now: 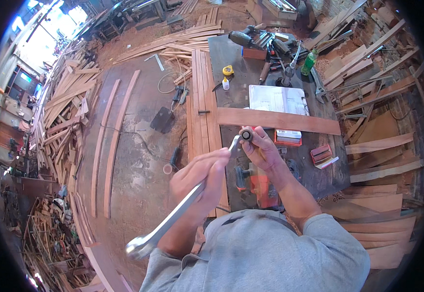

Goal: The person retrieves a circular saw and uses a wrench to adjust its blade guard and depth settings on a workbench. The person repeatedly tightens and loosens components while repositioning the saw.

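My left hand (197, 180) is wrapped around the shank of a long silver wrench (177, 214). One end of the wrench points down toward my left elbow; its upper end lies close beside a small dark round metal part (246, 136) with a ring-shaped face. That part is pinched in the fingers of my right hand (265, 151). Whether the wrench touches it, I cannot tell. Below my right hand, partly behind the forearm, is a red and black power tool (263, 189). A reddish wooden board (280, 119) lies just beyond my hands.
On the dark bench (239, 92) are drawing sheets (277, 100), a yellow tape measure (228, 70), a small glue bottle (225, 84), a green bottle (309, 62), an adjustable wrench (317, 87) and a small open box (323, 155). Long wooden strips (202, 97) run along its left side. Wood piles (68, 102) stand farther left.
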